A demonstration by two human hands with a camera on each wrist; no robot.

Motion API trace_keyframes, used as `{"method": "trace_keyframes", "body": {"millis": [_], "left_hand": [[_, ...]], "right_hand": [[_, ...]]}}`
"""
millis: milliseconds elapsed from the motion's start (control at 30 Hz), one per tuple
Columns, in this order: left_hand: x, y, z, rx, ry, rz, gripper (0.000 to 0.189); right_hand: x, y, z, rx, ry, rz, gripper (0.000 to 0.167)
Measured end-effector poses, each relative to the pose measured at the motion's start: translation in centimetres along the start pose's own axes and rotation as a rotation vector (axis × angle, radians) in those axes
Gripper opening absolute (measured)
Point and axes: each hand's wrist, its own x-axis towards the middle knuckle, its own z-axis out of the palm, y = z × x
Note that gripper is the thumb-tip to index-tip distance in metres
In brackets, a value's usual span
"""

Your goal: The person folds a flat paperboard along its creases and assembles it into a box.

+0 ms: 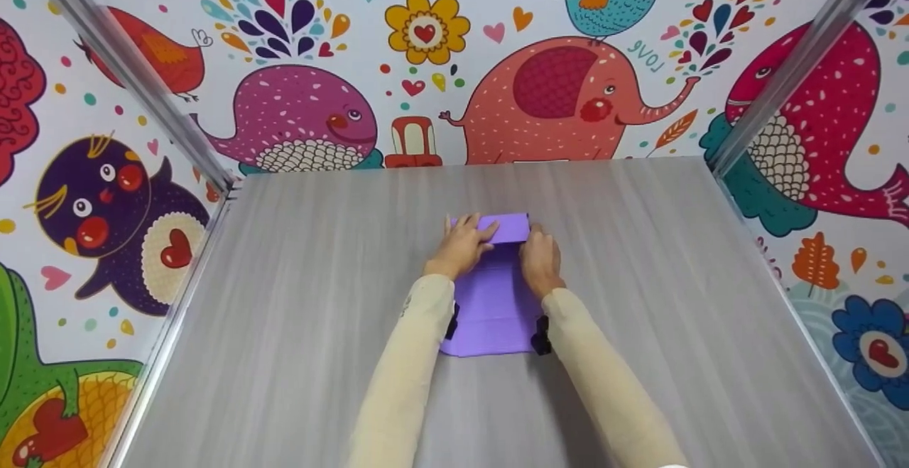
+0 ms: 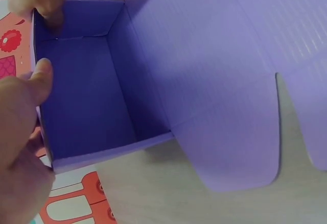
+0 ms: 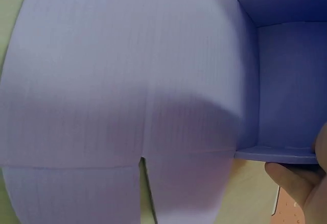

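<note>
A purple cardboard box (image 1: 511,229) stands part-folded on the table, its tray end upright and its lid panel (image 1: 493,305) laid out toward the person. My left hand (image 1: 460,248) holds the tray's far wall at the left. In the left wrist view that hand's thumb (image 2: 43,81) hooks over the wall's edge, with fingers behind. At the right end, my right hand (image 1: 542,258) grips the short side wall, a finger inside the tray. The right wrist view shows the right hand (image 3: 301,183) partly cut off by the frame. Side flaps (image 2: 230,147) spread out from the lid panel.
The grey wood-grain table (image 1: 305,297) lies under the box. Cartoon-printed walls (image 1: 419,99) stand at the back and both sides, with metal posts (image 1: 135,70) at the corners. Dark wrist cameras (image 1: 541,336) sit at both cuffs, near the panel.
</note>
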Motion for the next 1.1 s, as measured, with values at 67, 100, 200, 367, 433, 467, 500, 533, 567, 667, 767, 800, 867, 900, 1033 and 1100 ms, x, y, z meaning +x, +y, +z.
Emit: {"method": "trace_keyframes", "body": {"millis": [67, 100, 200, 367, 433, 467, 500, 533, 567, 667, 767, 800, 867, 900, 1033, 1100], "left_hand": [[0.0, 0.0, 0.0, 0.004, -0.002, -0.007, 0.048], [0.0, 0.0, 0.1, 0.007, -0.003, -0.008, 0.048], [-0.1, 0.0, 0.2, 0.002, -0.015, -0.004, 0.049], [0.1, 0.1, 0.3, -0.007, -0.007, 0.007, 0.048], [0.1, 0.1, 0.2, -0.009, -0.008, 0.006, 0.048], [0.1, 0.1, 0.2, -0.014, -0.012, 0.001, 0.049], [0.2, 0.1, 0.1, -0.018, -0.018, -0.004, 0.049], [0.2, 0.1, 0.0, -0.020, -0.026, -0.009, 0.049], [0.2, 0.1, -0.1, -0.023, -0.034, -0.014, 0.049], [0.1, 0.1, -0.3, -0.024, -0.042, -0.017, 0.049], [0.1, 0.1, -0.4, -0.031, -0.040, -0.021, 0.049], [0.1, 0.1, -0.4, -0.030, -0.031, -0.021, 0.049], [0.0, 0.1, -0.4, -0.031, -0.014, -0.023, 0.049], [0.0, 0.2, -0.3, -0.028, 0.002, -0.019, 0.049], [-0.3, 0.3, 0.1, -0.023, 0.076, 0.000, 0.047], [-0.5, 0.5, 0.2, -0.024, 0.113, -0.002, 0.046]], "right_hand": [[-0.2, 0.1, 0.1, 0.024, 0.004, -0.002, 0.016], [-0.3, 0.2, 0.1, 0.035, 0.005, -0.001, 0.016], [-0.5, 0.4, 0.2, 0.034, 0.014, 0.012, 0.018], [-0.4, 0.4, 0.3, 0.004, 0.061, -0.007, 0.018], [-0.3, 0.5, 0.3, 0.001, 0.065, -0.028, 0.018], [-0.4, 0.5, 0.3, 0.008, 0.063, -0.040, 0.018], [-0.4, 0.6, 0.2, 0.022, 0.056, -0.050, 0.021], [-0.4, 0.6, 0.1, 0.039, 0.047, -0.060, 0.023], [-0.5, 0.7, 0.0, 0.055, 0.037, -0.072, 0.025], [-0.6, 0.8, -0.3, 0.114, -0.007, -0.074, 0.031], [-1.0, 0.9, -0.3, 0.170, -0.031, -0.037, 0.034], [-1.2, 0.8, -0.2, 0.191, -0.034, -0.016, 0.035], [-1.6, 0.8, 0.0, 0.227, -0.015, 0.014, 0.039], [-1.8, 0.7, 0.1, 0.247, -0.001, 0.031, 0.040], [-2.9, 0.1, 0.6, 0.333, 0.088, 0.066, 0.047], [-3.6, -0.4, 0.7, 0.390, 0.132, 0.073, 0.052]]}}
